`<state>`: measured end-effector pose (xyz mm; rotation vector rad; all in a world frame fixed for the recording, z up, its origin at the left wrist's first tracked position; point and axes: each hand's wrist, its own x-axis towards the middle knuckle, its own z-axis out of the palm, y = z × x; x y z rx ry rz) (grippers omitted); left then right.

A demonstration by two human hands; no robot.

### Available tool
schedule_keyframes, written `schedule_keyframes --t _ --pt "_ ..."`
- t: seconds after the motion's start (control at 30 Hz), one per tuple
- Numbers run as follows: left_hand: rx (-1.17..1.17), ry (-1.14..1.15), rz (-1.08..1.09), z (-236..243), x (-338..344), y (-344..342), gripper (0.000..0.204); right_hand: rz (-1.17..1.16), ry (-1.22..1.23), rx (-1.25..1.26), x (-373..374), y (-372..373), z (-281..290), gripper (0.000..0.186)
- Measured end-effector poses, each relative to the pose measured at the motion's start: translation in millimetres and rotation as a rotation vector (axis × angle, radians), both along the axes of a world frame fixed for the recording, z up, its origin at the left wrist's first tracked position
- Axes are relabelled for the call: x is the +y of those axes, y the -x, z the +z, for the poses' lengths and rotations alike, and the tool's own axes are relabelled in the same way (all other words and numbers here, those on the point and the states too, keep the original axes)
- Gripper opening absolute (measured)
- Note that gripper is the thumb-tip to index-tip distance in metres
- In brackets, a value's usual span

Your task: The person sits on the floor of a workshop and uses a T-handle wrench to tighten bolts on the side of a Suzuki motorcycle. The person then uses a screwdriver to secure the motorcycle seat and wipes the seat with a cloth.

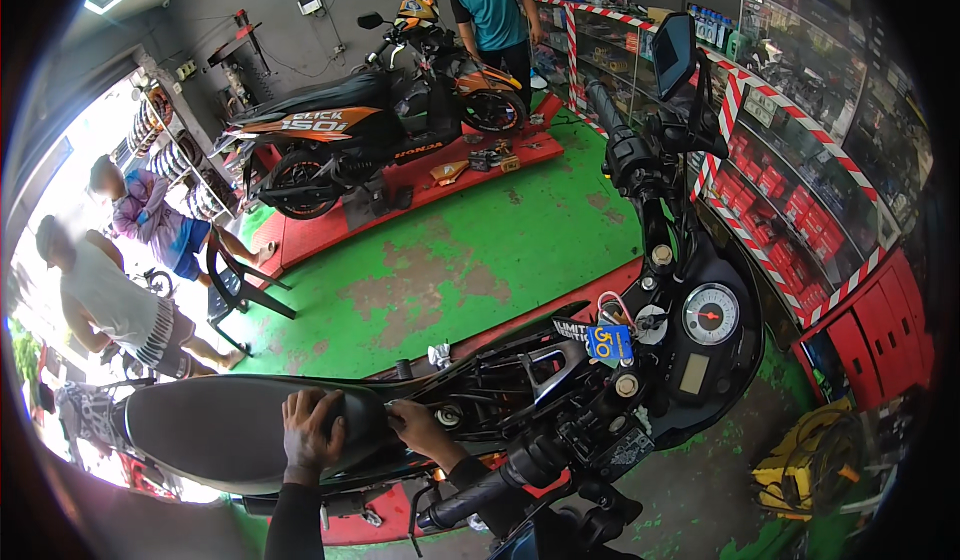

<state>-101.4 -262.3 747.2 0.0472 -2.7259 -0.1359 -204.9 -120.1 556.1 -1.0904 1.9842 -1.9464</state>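
Observation:
A motorcycle stands in front of me, with its long black seat [215,430] to the left and its handlebars to the right. My left hand [312,428] rests on top of the seat near its front, fingers spread and slightly bent. At the seat's front end, my right hand [422,430] has its fingers curled against the edge; some fingertips are hidden. Just right of that hand the frame [500,385] lies exposed, with cables and metal parts showing. A blue key tag [608,343] hangs by the ignition, next to the round speedometer [711,312].
An orange and black scooter [350,125] stands on a red platform [400,188] across the green floor. A person [490,15] is behind it; two people [110,295] are at the left by a black chair [240,280]. Glass display cases [780,180] and a yellow machine [800,470] are at right.

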Motion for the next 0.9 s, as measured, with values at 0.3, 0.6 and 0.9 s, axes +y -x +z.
schedule_keyframes --t 0.3,0.6,0.9 --pt "-0.002 -0.008 0.011 -2 -3 -5 0.044 0.025 0.065 -0.095 6 -3 16 0.017" --pt "0.004 -0.004 0.004 -2 -3 -1 0.044 0.026 0.01 -0.098 3 0 3 0.018" --pt "-0.025 -0.009 0.039 -2 -5 -6 0.046 0.02 -0.039 -0.102 1 -6 11 0.02"
